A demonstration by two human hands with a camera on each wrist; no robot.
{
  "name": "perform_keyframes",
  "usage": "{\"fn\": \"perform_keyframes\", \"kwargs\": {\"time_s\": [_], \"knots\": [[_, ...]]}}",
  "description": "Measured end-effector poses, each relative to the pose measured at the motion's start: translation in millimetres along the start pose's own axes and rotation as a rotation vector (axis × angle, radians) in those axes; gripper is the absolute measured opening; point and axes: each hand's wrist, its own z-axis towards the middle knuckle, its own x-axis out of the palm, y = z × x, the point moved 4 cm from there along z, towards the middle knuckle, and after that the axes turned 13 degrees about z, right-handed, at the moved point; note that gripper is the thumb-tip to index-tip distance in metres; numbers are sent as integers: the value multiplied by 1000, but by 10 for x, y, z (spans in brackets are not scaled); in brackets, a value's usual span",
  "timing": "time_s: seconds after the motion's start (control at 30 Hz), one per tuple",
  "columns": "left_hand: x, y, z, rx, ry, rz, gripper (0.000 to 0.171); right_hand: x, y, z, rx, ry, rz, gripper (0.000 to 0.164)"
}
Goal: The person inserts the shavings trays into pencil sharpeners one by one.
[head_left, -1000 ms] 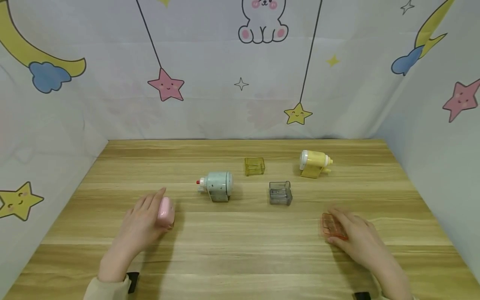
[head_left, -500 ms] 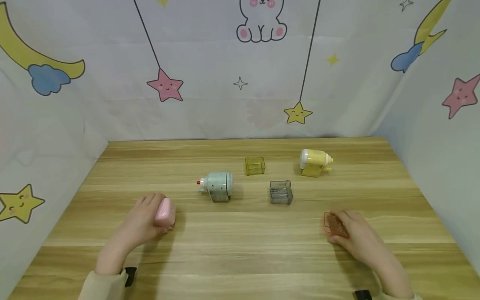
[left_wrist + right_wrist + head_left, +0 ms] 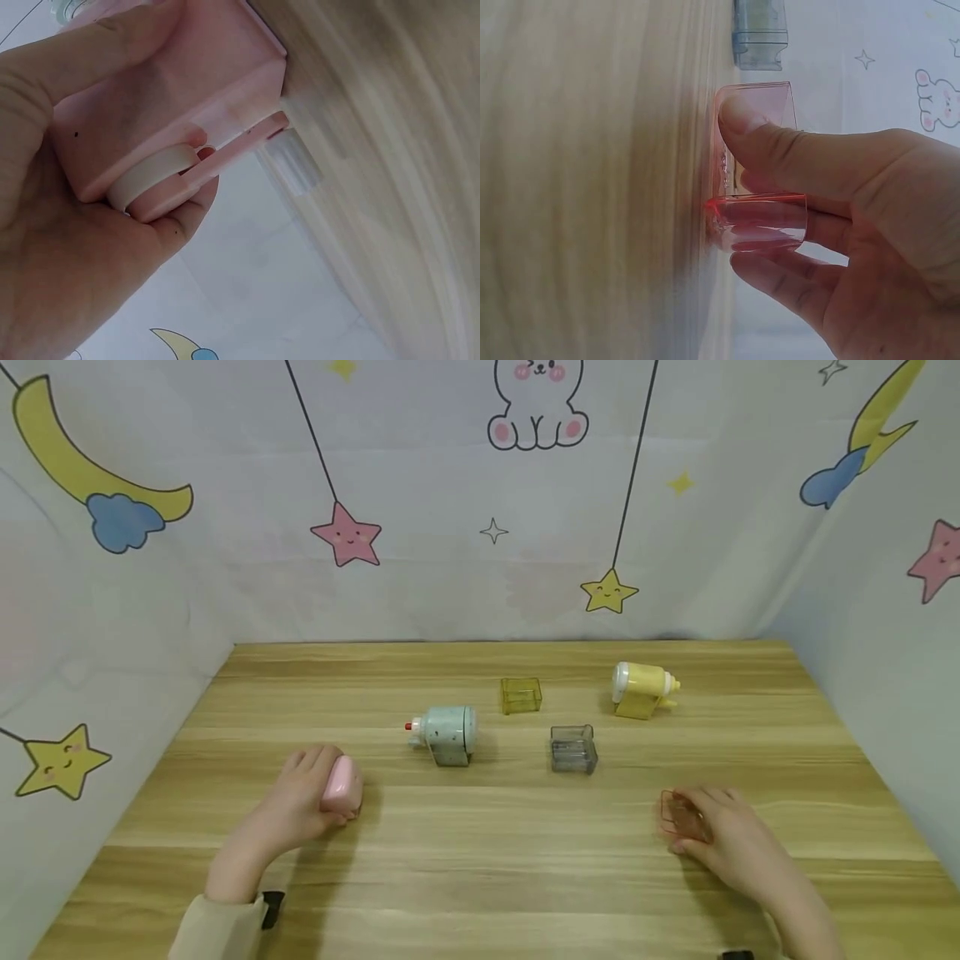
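Left hand (image 3: pixel 296 802) clamped round pink sharpener (image 3: pixel 342 786), front left of table (image 3: pixel 480 885). Mint sharpener (image 3: pixel 447 729) right of it, red tip facing left. Yellow bin (image 3: pixel 521 696) farther back, grey bin (image 3: pixel 573 749) nearer; yellow sharpener (image 3: pixel 642 682) rear right. Red bin (image 3: pixel 681 818) front right, pinched in right hand (image 3: pixel 738 842).

Lots of plastic is seen here: smooth, opaque and a bit shiny on the pink gadget (image 3: pixel 343 787) at near left, the mint gadget (image 3: pixel 448 727) and the yellow gadget (image 3: pixel 642 682) at far right, but see-through and glossy on the red case (image 3: pixel 765 223) at near right, the grey case (image 3: pixel 573 749) and the olive case (image 3: pixel 521 696). The tabletop (image 3: pixel 495 868) is covered in satiny wood grain, and the far side is hung with matt, creased cloth (image 3: pixel 427 593).
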Motion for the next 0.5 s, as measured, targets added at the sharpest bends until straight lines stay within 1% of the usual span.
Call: {"fn": "perform_keyframes", "kwargs": {"time_s": [0.33, 0.5], "knots": [[-12, -4, 9, 2, 8, 6, 69, -2, 6, -1, -21, -12, 7, 61], [-4, -12, 2, 9, -6, 12, 69, -3, 6, 4, -24, -9, 9, 61]]}}
